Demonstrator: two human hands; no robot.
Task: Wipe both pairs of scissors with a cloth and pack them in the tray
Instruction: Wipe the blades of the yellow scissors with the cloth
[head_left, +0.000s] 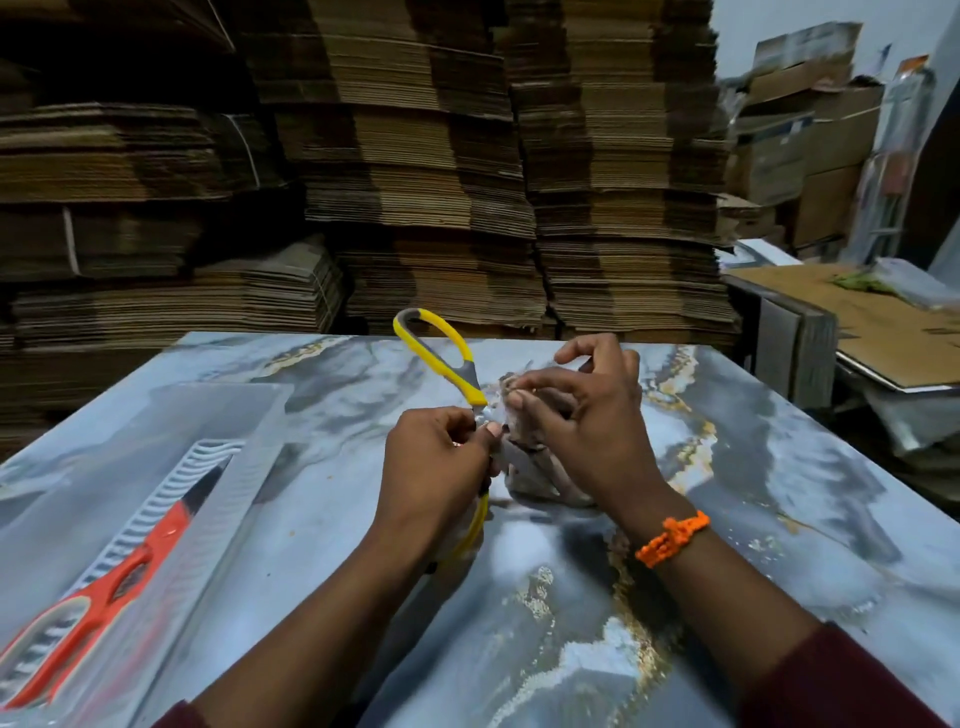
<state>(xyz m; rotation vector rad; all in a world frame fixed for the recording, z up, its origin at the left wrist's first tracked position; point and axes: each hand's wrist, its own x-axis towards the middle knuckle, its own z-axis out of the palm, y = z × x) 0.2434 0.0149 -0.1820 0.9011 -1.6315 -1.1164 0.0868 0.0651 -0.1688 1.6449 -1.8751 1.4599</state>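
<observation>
My left hand (436, 473) grips the yellow-handled scissors (441, 353) near their pivot. One yellow loop sticks up and away from me, and the other curves down under my palm. My right hand (576, 415) pinches a crumpled grey-brown cloth (540, 467) against the scissors, right beside my left thumb. The blades are hidden by my hands and the cloth. The orange-handled scissors (104, 587) lie in the clear plastic tray (218, 457) at the left, black tip pointing away from me.
The work happens over a marbled blue-grey table (675, 597). Tall stacks of flattened cardboard (415, 182) stand behind its far edge. A second table with cardboard sheets (857, 332) stands at the right.
</observation>
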